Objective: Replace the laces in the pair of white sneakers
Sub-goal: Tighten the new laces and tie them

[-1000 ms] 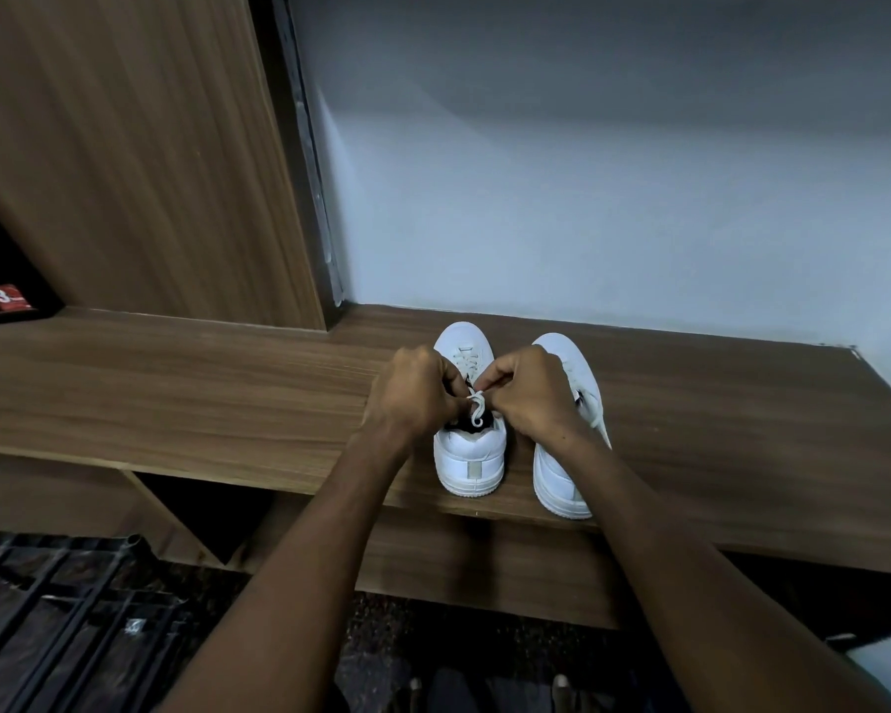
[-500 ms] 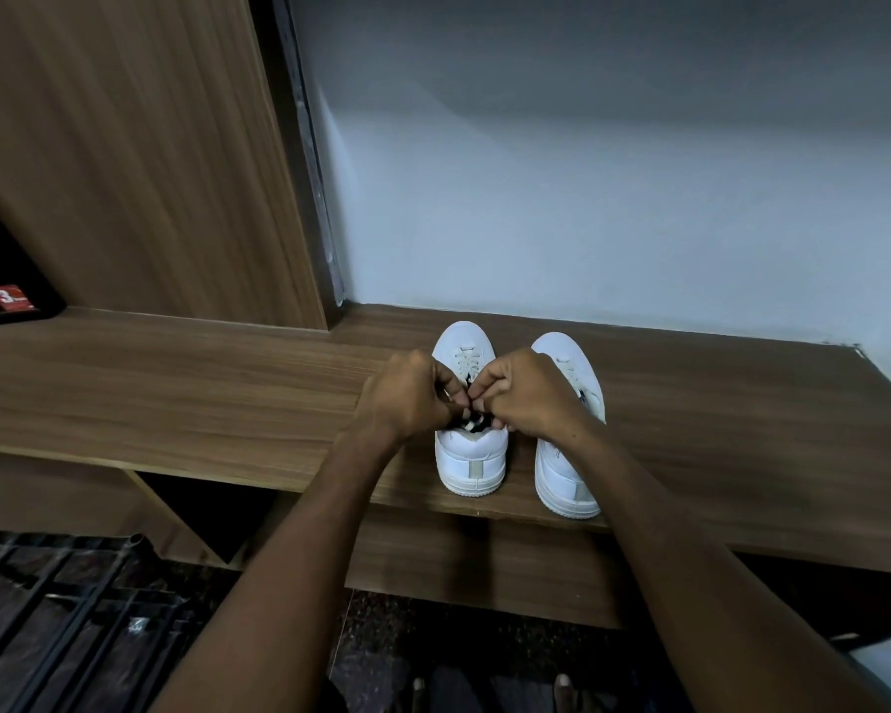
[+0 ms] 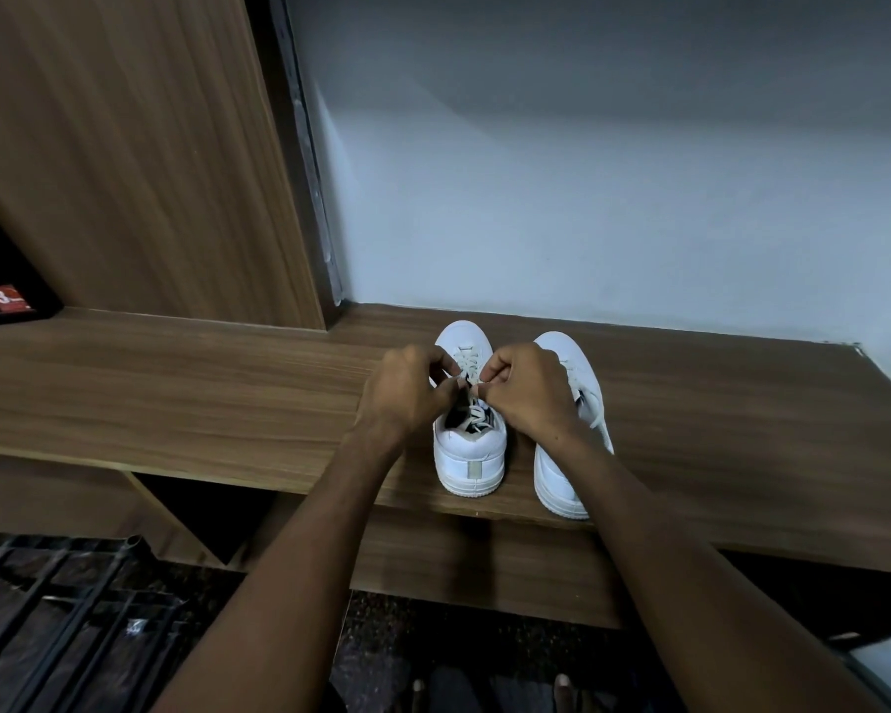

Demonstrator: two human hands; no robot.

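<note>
Right, wood shelf (image 3: pixel 176 393) is holding both sneakers near its front edge, heels twd the person. Left sneaker (image 3: pixel 468 455) is sitting just beside right sneaker (image 3: pixel 561 481). Left hand (image 3: pixel 407 391) & right hand (image 3: pixel 528 391) are meeting over left sneaker, fingers curled, each pinching its lace (image 3: pixel 471 365).

A wooden shelf (image 3: pixel 176 393) ran across the view, its back edge meeting a pale wall (image 3: pixel 613 172); a wood-grain panel (image 3: pixel 124 146) stood upright at its left rear; a red sticker (image 3: pixel 5 297) showed in a dark recess far left; a black metal grille (image 3: pixel 63 625) lay below the front edge.
</note>
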